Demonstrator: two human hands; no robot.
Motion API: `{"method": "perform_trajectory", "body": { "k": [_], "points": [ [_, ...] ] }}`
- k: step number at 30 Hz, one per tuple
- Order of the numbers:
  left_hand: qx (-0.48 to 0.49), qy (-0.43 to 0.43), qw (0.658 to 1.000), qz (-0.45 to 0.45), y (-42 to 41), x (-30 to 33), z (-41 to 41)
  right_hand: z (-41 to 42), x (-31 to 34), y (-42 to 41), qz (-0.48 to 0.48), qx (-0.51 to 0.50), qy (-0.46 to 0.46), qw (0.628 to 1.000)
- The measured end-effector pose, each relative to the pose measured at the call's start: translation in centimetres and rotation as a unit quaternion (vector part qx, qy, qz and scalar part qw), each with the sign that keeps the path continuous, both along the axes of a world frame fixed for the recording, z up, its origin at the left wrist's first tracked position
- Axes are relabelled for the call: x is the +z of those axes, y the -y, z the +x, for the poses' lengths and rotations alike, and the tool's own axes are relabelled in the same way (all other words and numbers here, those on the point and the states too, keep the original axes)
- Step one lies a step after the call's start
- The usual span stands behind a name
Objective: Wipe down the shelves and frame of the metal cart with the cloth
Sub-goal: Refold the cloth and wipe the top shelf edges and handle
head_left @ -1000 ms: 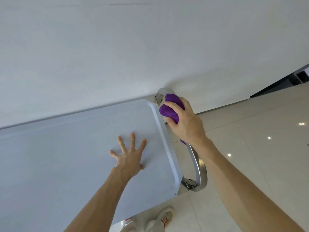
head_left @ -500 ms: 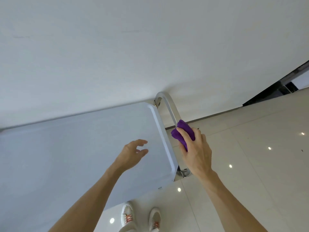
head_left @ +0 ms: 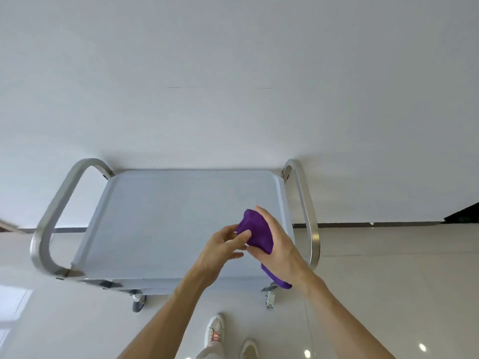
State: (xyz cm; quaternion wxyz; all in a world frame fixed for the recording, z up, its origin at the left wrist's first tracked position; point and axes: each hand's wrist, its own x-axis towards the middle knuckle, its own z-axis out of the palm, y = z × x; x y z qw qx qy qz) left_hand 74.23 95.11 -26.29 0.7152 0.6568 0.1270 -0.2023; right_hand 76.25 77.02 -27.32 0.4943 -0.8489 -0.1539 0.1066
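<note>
I'm gripping the purple cloth (head_left: pixel 258 233) in both hands, right hand (head_left: pixel 281 248) and left hand (head_left: pixel 220 248), seemingly above the cart (head_left: pixel 160 218) shelf; wall (head_left: pixel 233 73) behind.

Open flat run across the top shelf (head_left: pixel 160 224) from left rim to back edge. Boxed in by handle loops (head_left: pixel 49 216) at left and right ends, wall (head_left: pixel 233 86) tight against the back edge. Near-right corner taken by both hands (head_left: pixel 220 247) bunching the cloth (head_left: pixel 258 233).
</note>
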Motion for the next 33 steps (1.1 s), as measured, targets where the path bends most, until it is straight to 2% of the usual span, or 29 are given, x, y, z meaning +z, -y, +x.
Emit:
{"method": "perform_trajectory", "body": {
  "k": [4,7,13,20,23,29,33],
  "points": [
    [0.075,0.008,0.996,0.039,-2.6,0.9,-3.4,-0.9,0.1,-2.8,0.019,0.087,-0.032,0.995],
    [0.111,0.038,0.991,0.069,-4.4,2.0,-5.4,-1.2,-0.1,-5.1,0.033,0.134,-0.093,0.986],
    [0.162,0.083,0.974,0.132,-8.6,4.2,-9.1,-1.7,0.3,-10.9,0.04,0.257,-0.19,0.947],
    [0.2,0.115,0.969,0.085,-16.3,6.4,-12.3,-2.4,1.4,-17.8,0.051,0.364,-0.254,0.895],
    [0.214,0.135,0.967,0.039,-20.0,7.2,-13.2,-3.3,0.7,-20.7,0.097,0.335,-0.296,0.889],
    [0.227,0.147,0.961,-0.048,-27.9,8.0,-14.2,-5.8,-1.0,-26.4,0.24,0.203,-0.435,0.844],
    [0.246,0.124,0.959,-0.07,-32.4,7.1,-14.5,-7.6,-1.9,-30.2,0.317,0.116,-0.46,0.821]
  ]
}}
